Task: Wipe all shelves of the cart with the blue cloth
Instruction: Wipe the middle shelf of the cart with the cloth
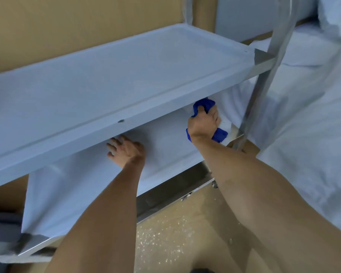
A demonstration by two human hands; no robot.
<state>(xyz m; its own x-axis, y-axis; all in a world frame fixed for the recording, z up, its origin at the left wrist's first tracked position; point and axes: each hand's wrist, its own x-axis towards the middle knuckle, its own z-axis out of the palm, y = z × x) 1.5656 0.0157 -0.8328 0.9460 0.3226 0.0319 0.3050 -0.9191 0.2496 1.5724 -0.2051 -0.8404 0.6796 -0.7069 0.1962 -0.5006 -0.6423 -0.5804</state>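
Note:
The cart has a pale top shelf (114,75) and a lower shelf (71,194) beneath it, both with metal frames. My right hand (204,125) is shut on the blue cloth (203,104), pressing it on the right end of the lower shelf, just under the top shelf's front edge. More of the cloth sticks out below my wrist. My left hand (126,150) lies flat with fingers spread on the middle of the lower shelf, its fingertips hidden under the top shelf.
A metal upright (264,81) of the cart stands at the right. A bed with white sheets (307,115) sits close beside it. A brown wall panel (67,22) lies behind; speckled floor (175,233) lies below.

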